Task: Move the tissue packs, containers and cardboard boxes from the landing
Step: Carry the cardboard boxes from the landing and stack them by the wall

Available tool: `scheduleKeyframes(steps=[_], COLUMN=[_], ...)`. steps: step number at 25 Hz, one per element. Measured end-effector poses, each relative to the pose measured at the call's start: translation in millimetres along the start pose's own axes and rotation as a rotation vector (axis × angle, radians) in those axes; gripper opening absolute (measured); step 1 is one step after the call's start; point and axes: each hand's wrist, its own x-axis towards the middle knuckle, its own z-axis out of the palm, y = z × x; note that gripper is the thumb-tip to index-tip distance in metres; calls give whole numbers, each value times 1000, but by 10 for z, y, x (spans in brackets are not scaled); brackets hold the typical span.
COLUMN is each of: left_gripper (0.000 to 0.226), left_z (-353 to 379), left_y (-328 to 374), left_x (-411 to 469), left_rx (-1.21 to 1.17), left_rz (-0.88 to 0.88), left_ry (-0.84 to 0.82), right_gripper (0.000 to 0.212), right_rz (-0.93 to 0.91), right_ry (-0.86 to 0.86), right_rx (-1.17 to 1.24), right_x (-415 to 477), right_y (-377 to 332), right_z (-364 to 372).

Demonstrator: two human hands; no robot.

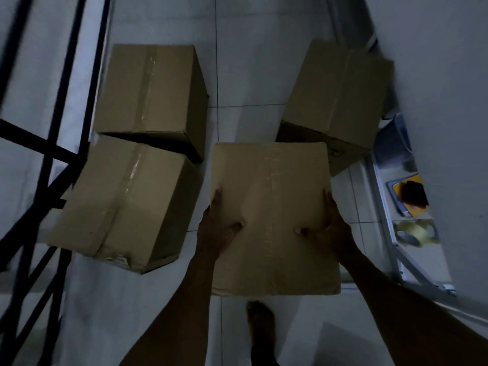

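Observation:
I hold a taped brown cardboard box point(274, 180) in front of me above the pale tiled floor. My left hand point(216, 228) grips its left side, thumb on top. My right hand point(327, 228) grips its right side the same way. Three more sealed cardboard boxes stand on the floor: one at the near left point(126, 204), one behind it point(150, 91), and one at the far right point(338, 96) against the wall.
A black metal railing point(50, 143) runs down the left side. A white wall point(443, 101) closes the right. Beside it stands a low rack point(412, 260) with a blue tub point(393, 143), a yellow item and a tape roll point(414, 232). My bare foot point(260, 320) is below the box.

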Motion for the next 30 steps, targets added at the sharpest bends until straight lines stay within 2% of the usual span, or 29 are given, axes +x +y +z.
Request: scheduleKeyframes(steps=[3,5,7,11,14,20,22,24,27,30], left_gripper=[110,106,102,111,111,106,108,106,99,103], left_z=[-331,-681,-776,-1508,-1851,-2341,-2470,-2528,-2512,-2469], left_y=[230,392,481,570,464,-309,-563,-928,-1428,-1869], left_x=[-522,-1139,-1334,-2939,-3874,-5936,-6597,-7391,-8518,-9499], left_rx=[-20,-8,-42,-134,-183,-186,-196,-236,-321,-274], left_rz=[23,70,38,120,91,55,54,27,-23,-120], left_ry=[7,24,44,81,95,201,250,338,383,403], right_gripper=[130,130,128,128,133,126,133,139,124,124], right_rz=[-38,-68,-53,-189,-214,-276,-312,-384,-376,-395], right_ry=[22,28,23,63,59,-24,-49,-168,-256,-292], right_rx=[31,30,18,-25,-87,-96,-74,-34,-8,-92], right_x=[-564,-1268,-1508,-3239,-4203,-6187,-6768,-7351,-8392,-9201], right_y=[-245,-519,-621,-961,-1106,-1086,-1020,-853,-640,-432], right_z=[-189,-311,-408,-593,-599,-170,8,197,456,742])
